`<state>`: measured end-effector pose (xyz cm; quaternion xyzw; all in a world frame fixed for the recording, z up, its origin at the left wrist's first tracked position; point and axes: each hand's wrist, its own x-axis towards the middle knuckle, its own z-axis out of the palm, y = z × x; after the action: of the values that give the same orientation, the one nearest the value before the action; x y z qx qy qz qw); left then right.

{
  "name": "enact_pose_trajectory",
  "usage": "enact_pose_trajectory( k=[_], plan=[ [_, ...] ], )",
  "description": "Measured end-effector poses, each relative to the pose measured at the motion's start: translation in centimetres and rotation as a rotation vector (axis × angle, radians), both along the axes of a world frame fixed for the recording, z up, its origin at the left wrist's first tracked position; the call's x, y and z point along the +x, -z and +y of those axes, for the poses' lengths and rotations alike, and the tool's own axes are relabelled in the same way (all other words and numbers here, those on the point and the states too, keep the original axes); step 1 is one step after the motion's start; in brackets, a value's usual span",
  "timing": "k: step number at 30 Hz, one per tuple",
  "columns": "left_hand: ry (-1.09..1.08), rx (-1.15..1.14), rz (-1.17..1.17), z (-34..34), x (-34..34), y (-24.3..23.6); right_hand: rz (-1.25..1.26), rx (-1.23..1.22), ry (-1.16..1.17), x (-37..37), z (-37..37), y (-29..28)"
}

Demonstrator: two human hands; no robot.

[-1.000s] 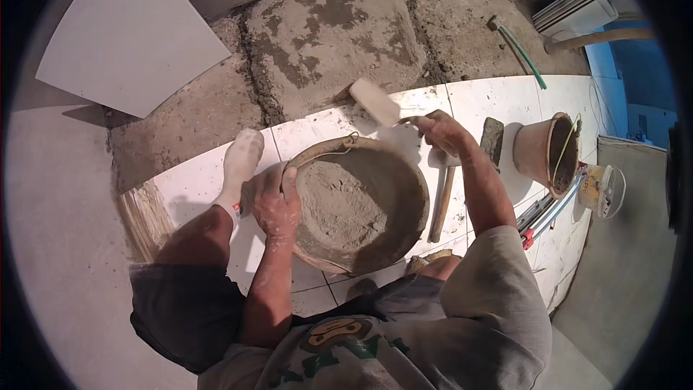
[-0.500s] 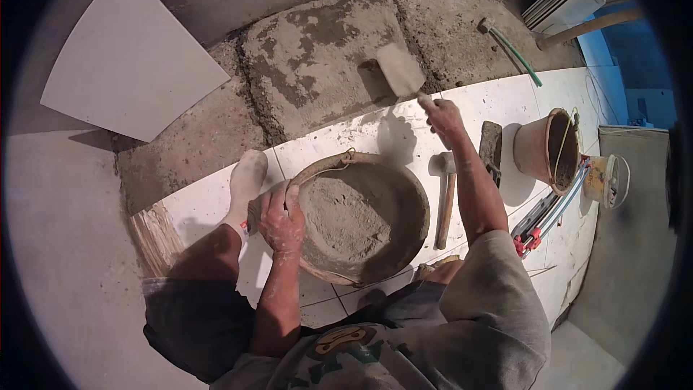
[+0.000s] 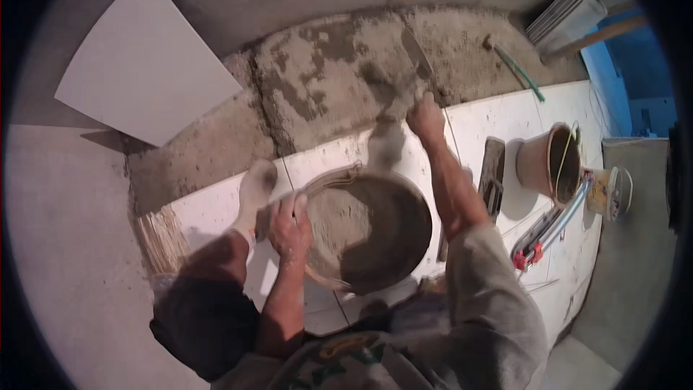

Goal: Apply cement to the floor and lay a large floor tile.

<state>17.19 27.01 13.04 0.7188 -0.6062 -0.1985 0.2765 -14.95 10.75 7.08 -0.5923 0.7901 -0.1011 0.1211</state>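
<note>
My right hand (image 3: pixel 427 121) is closed round the handle of a trowel (image 3: pixel 416 52), whose blade is turned nearly edge-on above the rough mortar bed (image 3: pixel 325 101). On the near side, my left hand (image 3: pixel 291 227) grips the left rim of a wide round basin (image 3: pixel 417 245). Grey, dry-looking mortar powder (image 3: pixel 336 220) lies in that basin, partly in shadow. The basin stands on white floor tiles (image 3: pixel 332 150) between my legs. Below my right forearm, a hammer handle (image 3: pixel 442 247) shows only in part; its head is hidden.
A large white tile (image 3: pixel 148 65) leans at the left. To the right are a float (image 3: pixel 492 162), a mortar bucket (image 3: pixel 538 162), a smaller pail (image 3: pixel 603 191) and a tile cutter (image 3: pixel 538 242). A green-handled hammer (image 3: pixel 518 71) lies on the bed near stacked tiles (image 3: pixel 567 18).
The trowel has turned from showing its flat face to nearly edge-on, and my right hand has shifted slightly left. My left hand stays on the basin rim. The view has shifted a little.
</note>
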Motion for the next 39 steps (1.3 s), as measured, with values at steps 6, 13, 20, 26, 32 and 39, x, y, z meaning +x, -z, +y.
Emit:
enact_pose_trajectory(
  k=[6,13,20,26,32,39],
  plan=[
    [-0.033,-0.018,0.042,0.2,-0.1,-0.1,-0.049,-0.034,0.08,0.7,1.4,-4.9],
    [-0.077,0.086,-0.076,0.4,0.2,1.1,-0.397,-0.131,-0.042,0.8,9.9,-14.4],
    [-0.046,0.15,-0.01,-0.7,-0.3,0.7,0.009,0.481,-0.308,0.7,22.6,-20.1],
    [0.036,0.405,0.065,-0.5,-4.0,-4.6,0.099,0.516,-0.353,4.4,23.7,-13.9],
    [0.039,0.376,0.029,0.7,-4.4,-5.5,-0.225,0.676,-0.135,3.4,25.8,-12.7],
    [-0.026,0.312,0.067,0.0,-1.1,-2.4,-0.621,0.787,0.018,1.5,26.1,-20.0]
  ],
)
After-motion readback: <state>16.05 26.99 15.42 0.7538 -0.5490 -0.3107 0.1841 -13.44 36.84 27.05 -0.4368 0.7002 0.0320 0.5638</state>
